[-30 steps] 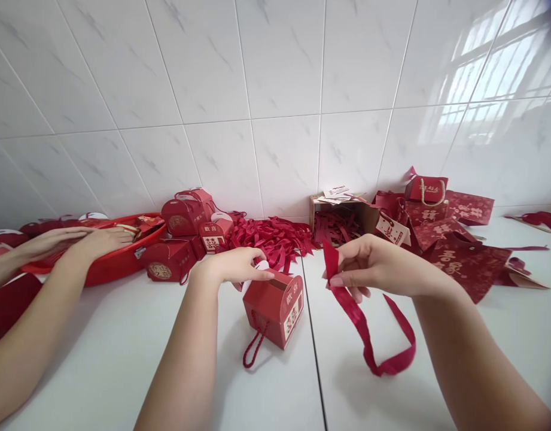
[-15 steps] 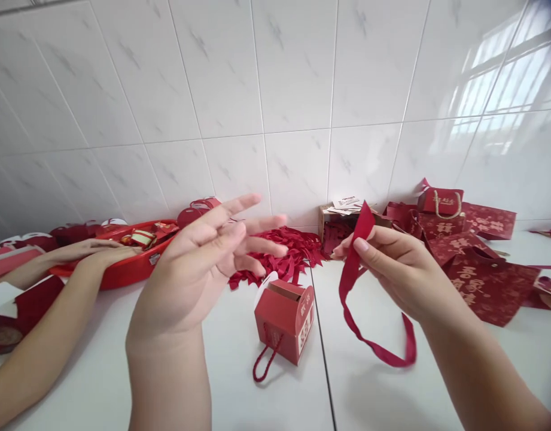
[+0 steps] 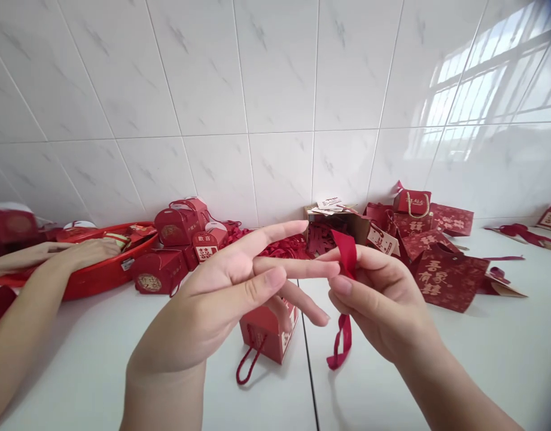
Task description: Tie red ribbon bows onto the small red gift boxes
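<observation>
Tiled wall: bright, here we go, cool daylight washing over the tiles (image 3: 279, 72), greyer towards the left edge.
Window glare: there it is, upper right, a barred window reflection (image 3: 477, 78) gleaming almost white on the glaze.
Desk: pale and evenly lit, the desk (image 3: 266, 407) takes soft-edged shadows, one faint below the red ribbon (image 3: 342, 344), another at lower left.
Hands: lovely clear skin tones, but look, the left hand (image 3: 239, 287) goes a little soft at its lower fingers; the right hand (image 3: 378, 293) is fairly crisp.
Edges: wide-lens stretch, seams leaning outward, dark corners at upper and lower right.
</observation>
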Demonstrator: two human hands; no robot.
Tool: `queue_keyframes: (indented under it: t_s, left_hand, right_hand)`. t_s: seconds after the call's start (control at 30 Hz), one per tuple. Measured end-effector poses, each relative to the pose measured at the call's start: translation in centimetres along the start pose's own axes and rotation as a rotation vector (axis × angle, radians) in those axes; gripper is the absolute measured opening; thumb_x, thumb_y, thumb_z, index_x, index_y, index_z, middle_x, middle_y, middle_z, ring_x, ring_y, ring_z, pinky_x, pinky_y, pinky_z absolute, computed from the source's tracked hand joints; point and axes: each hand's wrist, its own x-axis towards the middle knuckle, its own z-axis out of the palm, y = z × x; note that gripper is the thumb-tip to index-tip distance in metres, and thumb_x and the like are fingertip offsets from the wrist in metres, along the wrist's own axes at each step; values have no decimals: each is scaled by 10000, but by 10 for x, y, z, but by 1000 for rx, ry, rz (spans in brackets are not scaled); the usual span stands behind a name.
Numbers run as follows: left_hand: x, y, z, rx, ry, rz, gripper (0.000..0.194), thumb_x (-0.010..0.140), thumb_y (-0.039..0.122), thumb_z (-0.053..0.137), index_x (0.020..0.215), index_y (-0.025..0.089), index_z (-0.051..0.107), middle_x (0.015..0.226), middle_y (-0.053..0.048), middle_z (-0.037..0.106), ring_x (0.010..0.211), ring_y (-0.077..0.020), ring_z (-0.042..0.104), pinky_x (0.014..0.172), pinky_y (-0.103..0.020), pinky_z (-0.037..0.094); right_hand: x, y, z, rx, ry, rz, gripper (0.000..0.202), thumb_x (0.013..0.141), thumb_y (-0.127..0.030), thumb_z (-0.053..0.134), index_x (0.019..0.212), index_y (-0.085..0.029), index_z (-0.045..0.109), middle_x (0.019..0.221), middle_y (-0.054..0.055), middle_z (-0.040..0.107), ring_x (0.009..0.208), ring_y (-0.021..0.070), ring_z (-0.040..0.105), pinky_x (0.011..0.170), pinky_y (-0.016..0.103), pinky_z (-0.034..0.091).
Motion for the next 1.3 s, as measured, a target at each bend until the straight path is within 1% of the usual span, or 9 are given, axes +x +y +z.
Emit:
queue_keyframes:
  t_s: [0.27, 0.4, 0.53, 0.63, 0.77, 0.87, 1.0, 1.13, 1.3]
  left_hand:
    - [2, 2, -1, -72, -66, 6, 543, 876, 244, 555, 1389, 215, 381, 1017, -130, 721, 691, -215, 708, 494, -235, 472]
    - [4, -2, -1, -112, -66, 1, 547, 867, 214, 560, 1386, 222, 386, 988, -113, 730, 701, -212, 710, 472, -223, 451]
    - [5, -7, 6, -88, 1, 33, 607, 806, 220, 658, 1364, 212, 422, 972, -99, 737, 688, -201, 704, 457, -207, 438]
    - [6, -7, 14, -51, 95, 46, 717, 763, 216, 711, 1396, 205, 375, 902, -87, 749, 635, -192, 693, 431, -200, 425]
    - [5, -5, 21, -43, 157, 13, 870, 754, 196, 724, 1462, 228, 220, 761, -44, 748, 591, -193, 682, 427, -204, 436]
    - [4, -4, 23, -46, 171, -4, 916, 752, 199, 726, 1475, 230, 165, 676, -15, 730, 553, -179, 669, 441, -206, 453]
    - [4, -4, 24, -31, 181, -23, 958, 746, 218, 730, 1484, 249, 121, 757, -25, 745, 439, -136, 616, 406, -211, 451]
    - [4, -3, 24, -7, 173, -47, 961, 742, 253, 728, 1484, 263, 116, 820, -47, 750, 369, -108, 563, 326, -188, 383]
    - [4, -4, 25, -1, 173, -46, 925, 734, 264, 731, 1472, 268, 174, 869, -59, 750, 352, -88, 535, 302, -170, 340]
  right_hand:
    - [-7, -2, 4, -89, 86, -8, 103, 752, -313, 708, 816, -235, 732, 543, -27, 454, 463, 74, 333, 401, 212, 301]
    - [-10, -2, 3, -71, 6, -97, 184, 793, -300, 673, 968, -290, 728, 577, -15, 528, 448, 71, 347, 400, 214, 309]
    - [-10, -3, 4, -68, -3, -114, 201, 821, -262, 649, 996, -317, 730, 599, -11, 566, 460, 72, 388, 434, 219, 374]
    - [-9, -4, 6, -66, 18, -86, 184, 818, -265, 651, 971, -311, 743, 567, -15, 544, 450, 77, 385, 457, 242, 406]
    - [-8, -4, 7, -36, 27, -75, 171, 813, -252, 655, 944, -303, 752, 555, -16, 527, 410, 60, 308, 413, 233, 360]
    - [-8, -4, 6, -30, 24, -76, 156, 817, -250, 650, 921, -294, 757, 524, -23, 488, 407, 56, 278, 382, 217, 304]
    - [-10, -3, 4, -93, 76, -115, 120, 792, -253, 682, 876, -280, 763, 519, -28, 482, 425, 58, 317, 386, 211, 290]
    - [-11, -2, 3, -130, 96, -132, 128, 782, -257, 693, 888, -287, 758, 532, -27, 504, 451, 65, 357, 398, 209, 296]
    - [-13, -2, 3, -128, 121, -117, 112, 766, -239, 708, 865, -262, 757, 522, -28, 479, 465, 71, 378, 401, 211, 304]
